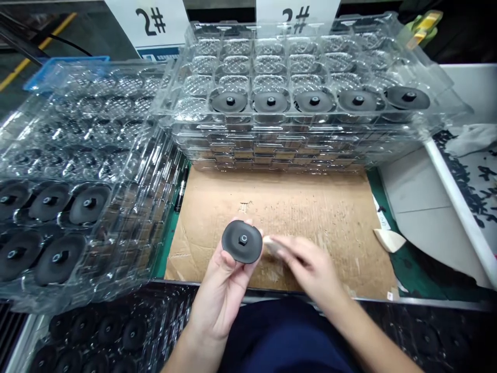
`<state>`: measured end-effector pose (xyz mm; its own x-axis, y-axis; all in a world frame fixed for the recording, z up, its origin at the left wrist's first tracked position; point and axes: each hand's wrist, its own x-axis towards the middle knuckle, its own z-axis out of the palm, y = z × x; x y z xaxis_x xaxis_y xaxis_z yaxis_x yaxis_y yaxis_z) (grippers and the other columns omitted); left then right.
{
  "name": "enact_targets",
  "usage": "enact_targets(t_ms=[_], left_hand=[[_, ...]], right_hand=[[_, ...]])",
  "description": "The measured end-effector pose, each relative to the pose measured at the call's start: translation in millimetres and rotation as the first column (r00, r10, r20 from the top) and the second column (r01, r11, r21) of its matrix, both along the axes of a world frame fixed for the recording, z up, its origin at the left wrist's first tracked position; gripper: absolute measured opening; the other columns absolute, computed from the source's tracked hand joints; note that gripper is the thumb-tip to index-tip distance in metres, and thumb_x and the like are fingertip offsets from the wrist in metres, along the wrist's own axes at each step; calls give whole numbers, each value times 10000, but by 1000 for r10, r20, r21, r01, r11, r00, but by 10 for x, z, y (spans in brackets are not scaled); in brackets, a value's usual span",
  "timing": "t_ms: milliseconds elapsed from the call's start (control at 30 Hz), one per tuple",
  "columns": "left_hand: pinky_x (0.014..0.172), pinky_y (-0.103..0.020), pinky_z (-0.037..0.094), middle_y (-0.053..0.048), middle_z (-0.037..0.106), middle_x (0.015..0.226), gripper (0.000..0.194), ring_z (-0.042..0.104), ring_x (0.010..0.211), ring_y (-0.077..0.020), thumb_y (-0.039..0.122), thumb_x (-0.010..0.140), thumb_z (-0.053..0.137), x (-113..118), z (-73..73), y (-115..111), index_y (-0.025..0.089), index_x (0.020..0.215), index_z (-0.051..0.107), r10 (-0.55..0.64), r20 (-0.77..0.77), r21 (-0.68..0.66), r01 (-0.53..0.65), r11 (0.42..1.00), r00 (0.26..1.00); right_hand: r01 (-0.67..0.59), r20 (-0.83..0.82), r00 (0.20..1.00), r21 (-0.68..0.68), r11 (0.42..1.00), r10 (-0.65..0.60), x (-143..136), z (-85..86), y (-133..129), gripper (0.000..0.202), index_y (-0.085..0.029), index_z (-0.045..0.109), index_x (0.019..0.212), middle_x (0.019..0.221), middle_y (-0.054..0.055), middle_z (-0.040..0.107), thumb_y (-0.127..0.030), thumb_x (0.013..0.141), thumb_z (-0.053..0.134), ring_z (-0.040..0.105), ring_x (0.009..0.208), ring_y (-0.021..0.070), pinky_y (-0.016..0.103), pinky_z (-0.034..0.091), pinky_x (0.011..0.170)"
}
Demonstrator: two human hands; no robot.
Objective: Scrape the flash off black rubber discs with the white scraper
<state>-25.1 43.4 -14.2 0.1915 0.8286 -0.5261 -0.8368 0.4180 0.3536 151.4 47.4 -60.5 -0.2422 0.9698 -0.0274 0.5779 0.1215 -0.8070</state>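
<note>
My left hand (225, 290) is closed around a black rounded cap (239, 249) with a small hollow stud at its centre, its dished face turned up. Beside the cap's right edge, my right hand (310, 264) pinches a small pale flat piece (271, 243). It is slightly blurred, and I cannot tell whether it touches the cap. Both hands are above a brown cardboard sheet (217, 191).
Stacked clear plastic trays (272, 127) stand at the back, with several black caps (271, 101) in the front row. Another tray stack (128, 191) with more caps is at left. A pale wedge (389, 240) lies at the right. Beyond it is a white bin (458, 202).
</note>
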Motion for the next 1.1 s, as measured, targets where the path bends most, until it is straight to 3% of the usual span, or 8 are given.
enact_targets(t_ms=[133, 267, 433, 533, 667, 833, 933, 1100], left_hand=[[1005, -364, 377, -82, 503, 1275, 477, 419, 1204, -271, 289, 744, 621, 32, -3, -7, 232, 1204, 509, -32, -28, 17, 33, 999, 999], [980, -317, 401, -54, 531, 1244, 441, 461, 1171, -234, 286, 739, 622, 106, 40, -23, 258, 1171, 540, -70, -79, 67, 75, 995, 994], [927, -270, 440, -29, 593, 1148, 472, 531, 1090, -208, 288, 741, 632, 151, 110, -76, 294, 1197, 511, -133, -146, 58, 143, 988, 980], [920, -293, 450, -20, 576, 1174, 463, 540, 1078, -219, 261, 723, 659, 180, 131, -109, 309, 1165, 531, -113, -207, 38, 123, 992, 972], [924, -268, 438, -32, 640, 1045, 307, 545, 1066, -218, 333, 677, 692, 223, 174, -85, 207, 953, 646, -235, -162, 51, 246, 968, 958], [885, -240, 458, 0, 619, 1115, 372, 566, 1038, -206, 276, 702, 670, 53, 200, -6, 277, 1069, 609, -265, -143, 108, 281, 954, 954], [899, -280, 463, -20, 594, 1161, 408, 556, 1057, -229, 320, 681, 664, -6, 177, -23, 279, 1082, 602, -236, -120, 109, 249, 962, 964], [898, -320, 469, -58, 544, 1226, 470, 561, 1045, -252, 380, 668, 642, 85, 169, -61, 252, 1116, 580, -222, -79, 87, 228, 970, 972]], right_hand=[[-29, 8, 1000, -26, 999, 29, -23, -50, -102, 285, -229, 573, 1124, 819, 28, 615, -222, 881, 424, 559, 771, 153, 306, 458, 684], [154, -67, 987, 101, 983, -148, -49, 518, 21, 300, -255, 531, 1152, 1079, 10, 584, -208, 862, 476, 544, 936, 141, 266, 448, 762], [-68, -138, 983, 341, 938, 122, -247, 952, -47, 331, -144, 501, 1158, 949, 47, 617, -114, 831, 453, 538, 799, 143, 293, 433, 726], [-196, -122, 963, 294, 936, 240, -306, 947, -29, 280, -134, 525, 1090, 870, 39, 618, -102, 829, 428, 521, 725, 136, 289, 403, 654], [-108, -39, 990, 380, 918, 133, -332, 988, 86, 277, -131, 520, 1113, 875, 49, 613, -156, 865, 398, 522, 760, 155, 327, 367, 698], [-164, -127, 968, 331, 929, 216, -162, 907, -91, 287, -156, 531, 1098, 893, 30, 618, -108, 834, 427, 533, 748, 128, 294, 377, 664], [55, -233, 972, 85, 995, -34, 50, 673, -252, 267, -239, 536, 1096, 995, -9, 613, -160, 855, 453, 559, 850, 112, 248, 423, 728], [354, -272, 886, -125, 927, -375, 271, 337, -338, 220, -269, 573, 1064, 1063, -20, 613, -303, 864, 488, 569, 972, 129, 193, 464, 785]])
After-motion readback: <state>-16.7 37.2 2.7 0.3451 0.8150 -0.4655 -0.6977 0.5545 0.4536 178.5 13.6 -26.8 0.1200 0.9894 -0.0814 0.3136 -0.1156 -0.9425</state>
